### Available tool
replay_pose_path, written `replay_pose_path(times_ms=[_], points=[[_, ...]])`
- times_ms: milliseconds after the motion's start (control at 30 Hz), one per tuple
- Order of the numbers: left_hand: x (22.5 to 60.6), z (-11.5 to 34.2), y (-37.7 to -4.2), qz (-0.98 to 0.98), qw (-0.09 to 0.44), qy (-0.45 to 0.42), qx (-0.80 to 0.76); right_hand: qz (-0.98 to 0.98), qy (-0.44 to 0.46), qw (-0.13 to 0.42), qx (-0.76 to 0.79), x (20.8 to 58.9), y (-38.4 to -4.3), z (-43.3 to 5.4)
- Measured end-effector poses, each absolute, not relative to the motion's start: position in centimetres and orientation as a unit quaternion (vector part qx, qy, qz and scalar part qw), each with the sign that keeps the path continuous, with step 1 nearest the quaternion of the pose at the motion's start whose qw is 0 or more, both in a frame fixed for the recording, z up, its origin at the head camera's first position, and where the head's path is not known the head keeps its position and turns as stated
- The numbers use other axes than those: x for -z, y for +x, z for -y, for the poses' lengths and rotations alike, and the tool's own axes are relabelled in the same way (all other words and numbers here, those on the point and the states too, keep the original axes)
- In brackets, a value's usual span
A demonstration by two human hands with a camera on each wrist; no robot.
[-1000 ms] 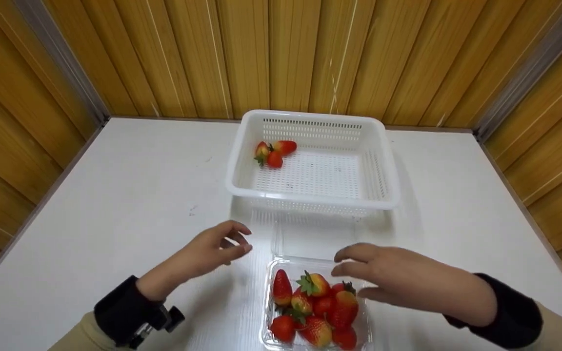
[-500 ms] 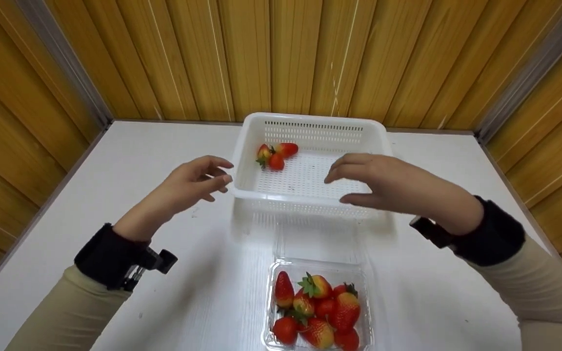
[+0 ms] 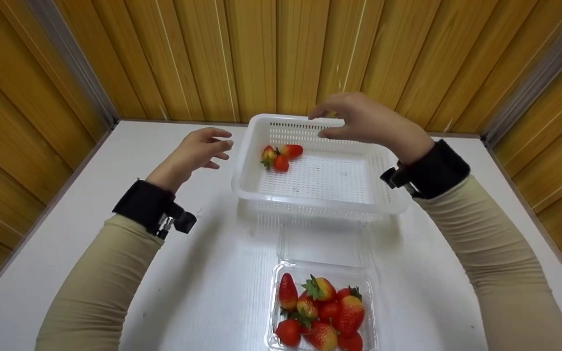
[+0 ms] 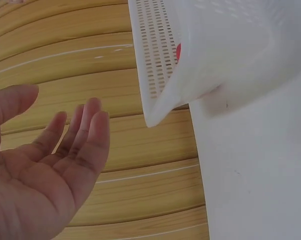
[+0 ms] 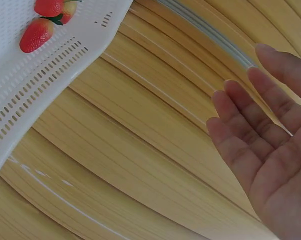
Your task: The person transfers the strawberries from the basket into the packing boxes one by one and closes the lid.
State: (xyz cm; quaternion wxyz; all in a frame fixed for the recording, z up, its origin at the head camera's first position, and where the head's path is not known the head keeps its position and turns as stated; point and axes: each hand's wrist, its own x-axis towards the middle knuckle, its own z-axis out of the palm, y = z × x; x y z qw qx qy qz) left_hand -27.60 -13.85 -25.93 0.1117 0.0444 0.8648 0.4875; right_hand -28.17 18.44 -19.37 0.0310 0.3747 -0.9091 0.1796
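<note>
My left hand (image 3: 197,153) hovers just left of the white plastic basket (image 3: 320,198), its fingers loosely bent with nothing between them. Above the basket's back right part hangs my right hand (image 3: 359,119), also holding nothing, thumb and fingers spread apart. Inside the basket, a cluster of 3 strawberries (image 3: 281,163) lies toward the left side. In the right wrist view a red strawberry (image 5: 36,36) shows beyond the basket's slotted wall, well away from the hand. Nearer the front of the table stands a clear plastic clamshell box (image 3: 272,312) with several strawberries (image 3: 350,314) in it.
The clamshell's transparent lid (image 3: 322,241) lies folded back toward the basket. A white table (image 3: 203,273) carries everything. Yellow wood-patterned walls (image 3: 164,58) close off the back and both sides.
Both hands have moved forward, away from the clamshell box: the left to beside the basket, the right to above its back part. The strawberries stay as they were.
</note>
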Motion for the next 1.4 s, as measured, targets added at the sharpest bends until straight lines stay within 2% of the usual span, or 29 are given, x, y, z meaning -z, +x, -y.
replay_pose_path(times_ms=[333, 700, 967, 1267, 1400], points=[[27.8, 13.8, -30.9, -0.853, 0.111, -0.008, -0.511, 0.931, 0.313, -0.042, -0.182, 21.7, -34.0, -15.6], [31.3, 12.4, -31.8, -0.848, 0.138, -0.066, -0.508, 0.940, 0.287, -0.106, -0.148, 28.4, -37.9, -13.2], [31.3, 12.6, -31.9, -0.840, 0.143, -0.076, -0.518, 0.951, 0.250, -0.132, -0.130, 31.0, -38.7, -11.5], [30.9, 11.7, -32.0, -0.852, 0.173, -0.097, -0.484, 0.949, 0.259, -0.137, -0.121, 33.6, -38.8, -9.5], [30.4, 10.9, -32.2, -0.873, 0.171, -0.104, -0.445, 0.949, 0.257, -0.135, -0.120, 34.3, -38.8, -9.3]])
